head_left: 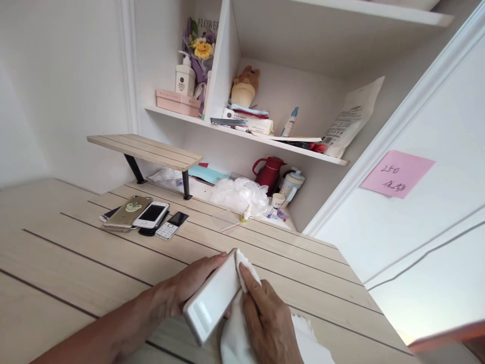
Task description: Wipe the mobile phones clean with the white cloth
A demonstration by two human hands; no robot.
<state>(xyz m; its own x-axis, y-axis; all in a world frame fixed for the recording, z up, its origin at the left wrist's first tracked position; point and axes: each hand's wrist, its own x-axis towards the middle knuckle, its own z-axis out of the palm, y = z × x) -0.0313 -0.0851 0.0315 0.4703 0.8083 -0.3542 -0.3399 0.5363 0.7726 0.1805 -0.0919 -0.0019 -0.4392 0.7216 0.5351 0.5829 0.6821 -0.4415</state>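
Observation:
A flat white phone [214, 298] with a silver edge is tilted above the wooden table, its glossy face turned up. My left hand [195, 283] grips it along its left side, thumb near the upper edge and a fingertip showing underneath. A white cloth [237, 328] is pinched in my right hand [267, 318], whose index finger presses a fold of it against the phone's upper right corner. The rest of the cloth hangs below and spreads to the right under my wrist.
On the slatted table [125, 268], several phones lie piled at the left, including a white touchscreen phone [151, 215] and a keypad phone [172, 225]. Behind them stands a small wooden riser [146, 149]. A small bottle [246, 213], clear plastic [240, 196] and a red jug [270, 174] are farther back.

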